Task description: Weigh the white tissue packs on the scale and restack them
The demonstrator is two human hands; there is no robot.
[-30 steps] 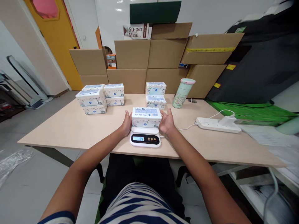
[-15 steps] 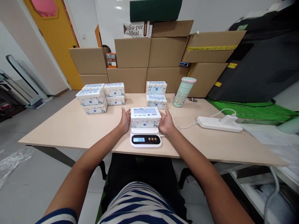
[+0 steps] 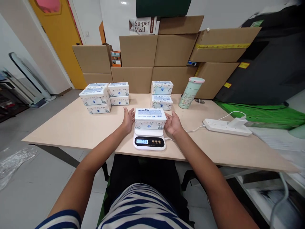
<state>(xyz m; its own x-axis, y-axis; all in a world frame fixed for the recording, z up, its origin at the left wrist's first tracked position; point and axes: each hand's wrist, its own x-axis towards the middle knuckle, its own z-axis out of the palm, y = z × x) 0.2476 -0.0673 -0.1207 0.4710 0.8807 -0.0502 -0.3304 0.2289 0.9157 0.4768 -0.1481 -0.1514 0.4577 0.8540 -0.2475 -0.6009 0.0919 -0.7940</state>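
Head view: white floral pack (image 3: pixel 150 120) marked "Manhua" sits flat on the platform of a white scale (image 3: pixel 149 147), near the front edge of the wooden table (image 3: pixel 71 132). Scale display lit, looks like 0.71, digits small. Left hand (image 3: pixel 128 121) at the pack's left side, right hand (image 3: pixel 174 124) at its right side, both with fingers wide and loosely extended, palms turned inward; can't tell whether fingertips touch the pack. Similar packs stacked at left (image 3: pixel 94 96), beyond the left hand; another stack (image 3: pixel 162 93), two high, just behind the scale. Mint bottle (image 3: pixel 190 93) with pink-rimmed lid upright right of that stack. White power strip (image 3: pixel 225 128) with a plug in it, right of the right hand. Cardboard boxes (image 3: pixel 132 79) piled along the back.
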